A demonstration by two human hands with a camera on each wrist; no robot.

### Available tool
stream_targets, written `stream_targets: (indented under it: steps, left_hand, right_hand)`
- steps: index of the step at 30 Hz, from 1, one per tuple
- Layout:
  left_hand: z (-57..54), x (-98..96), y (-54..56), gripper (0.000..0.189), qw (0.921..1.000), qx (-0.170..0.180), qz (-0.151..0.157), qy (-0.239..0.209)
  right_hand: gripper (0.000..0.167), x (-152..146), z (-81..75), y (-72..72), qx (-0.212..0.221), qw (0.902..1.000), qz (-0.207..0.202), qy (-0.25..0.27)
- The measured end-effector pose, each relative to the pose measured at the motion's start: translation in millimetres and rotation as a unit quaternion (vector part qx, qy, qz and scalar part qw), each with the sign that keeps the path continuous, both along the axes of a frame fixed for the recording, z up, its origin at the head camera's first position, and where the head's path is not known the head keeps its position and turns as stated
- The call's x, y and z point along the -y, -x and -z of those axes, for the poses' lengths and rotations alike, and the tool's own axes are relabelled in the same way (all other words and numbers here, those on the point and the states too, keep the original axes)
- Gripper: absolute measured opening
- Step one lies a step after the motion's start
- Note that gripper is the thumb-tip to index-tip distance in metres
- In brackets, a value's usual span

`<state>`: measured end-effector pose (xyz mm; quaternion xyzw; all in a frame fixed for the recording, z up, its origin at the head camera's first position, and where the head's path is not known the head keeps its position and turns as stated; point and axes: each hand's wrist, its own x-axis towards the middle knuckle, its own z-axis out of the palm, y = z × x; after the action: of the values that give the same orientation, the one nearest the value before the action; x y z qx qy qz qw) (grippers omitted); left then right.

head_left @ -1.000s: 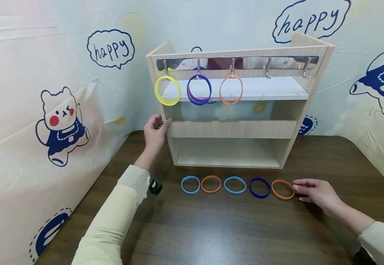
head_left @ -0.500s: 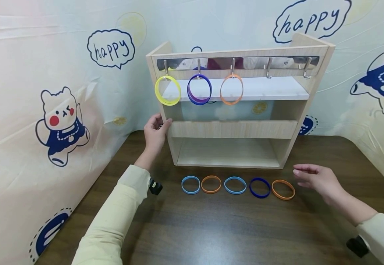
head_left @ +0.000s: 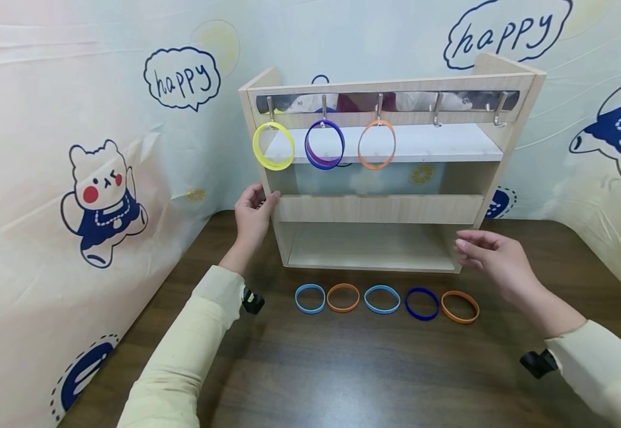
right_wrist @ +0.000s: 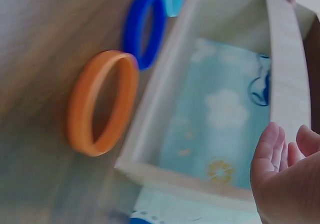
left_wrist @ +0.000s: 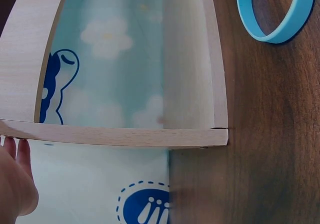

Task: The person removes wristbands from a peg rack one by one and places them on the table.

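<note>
My left hand point(head_left: 253, 217) grips the left side panel of a pale wooden shelf point(head_left: 380, 209), thumb over the front edge and fingers on the outer face. In the left wrist view, fingertips point(left_wrist: 23, 151) touch that panel from outside. My right hand point(head_left: 498, 260) hovers before the shelf's lower right corner, fingers loosely bent and holding nothing. Below it lies an orange wristband point(head_left: 460, 319), the rightmost in a row with a dark blue wristband point(head_left: 422, 316), a light blue wristband point(head_left: 382, 310), another orange wristband point(head_left: 343, 308) and another light blue wristband point(head_left: 310, 310).
Several metal hooks line the shelf's top rail. A yellow wristband point(head_left: 273, 166), blue and purple wristbands point(head_left: 324, 164) and an orange wristband point(head_left: 376, 166) hang on the left and middle hooks. The two right hooks point(head_left: 437, 110) hold nothing. A printed cloth backs the brown table point(head_left: 375, 374).
My right hand has let go of the rightmost orange wristband, risen and moved up and left toward the shelf. That band stays on the table. My left hand keeps its place on the shelf.
</note>
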<state>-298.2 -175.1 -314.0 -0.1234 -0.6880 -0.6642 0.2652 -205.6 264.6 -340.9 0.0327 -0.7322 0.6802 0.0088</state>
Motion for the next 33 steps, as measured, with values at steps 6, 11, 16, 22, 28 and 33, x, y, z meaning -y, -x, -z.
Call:
stream_targets:
  steps: [6,11,16,22,28,33]
  left_hand:
    - [12.7,4.6,16.6,0.029,0.9999,-0.002,-0.009,-0.008]
    - [18.7,5.1,25.9,0.032,0.9998,-0.006,-0.021,-0.004]
    - [18.1,4.1,25.9,0.028,0.9996,-0.011,-0.026,-0.003]
    - [18.3,4.8,24.8,0.027,0.9997,-0.006,-0.025,-0.003]
    - [12.6,4.0,17.4,0.027,0.9999,0.005,-0.015,-0.004]
    - [0.3,-0.9,0.9,0.025,0.9999,0.005,-0.012,0.003]
  right_hand:
    - [0.023,20.4,-12.3,7.9,-0.031,0.9949,-0.016,0.095]
    - [0.038,36.5,-20.1,11.9,-0.042,0.9944,-0.010,0.096]
    - [0.042,53.9,-30.7,17.0,-0.062,0.9909,-0.003,0.119]
    - [0.043,73.4,-44.5,22.0,-0.084,0.9890,0.005,0.122]
    - [0.032,89.4,-57.4,27.0,-0.107,0.9835,0.013,0.146]
    - [0.031,100.4,-65.7,32.0,-0.126,0.9796,0.017,0.156]
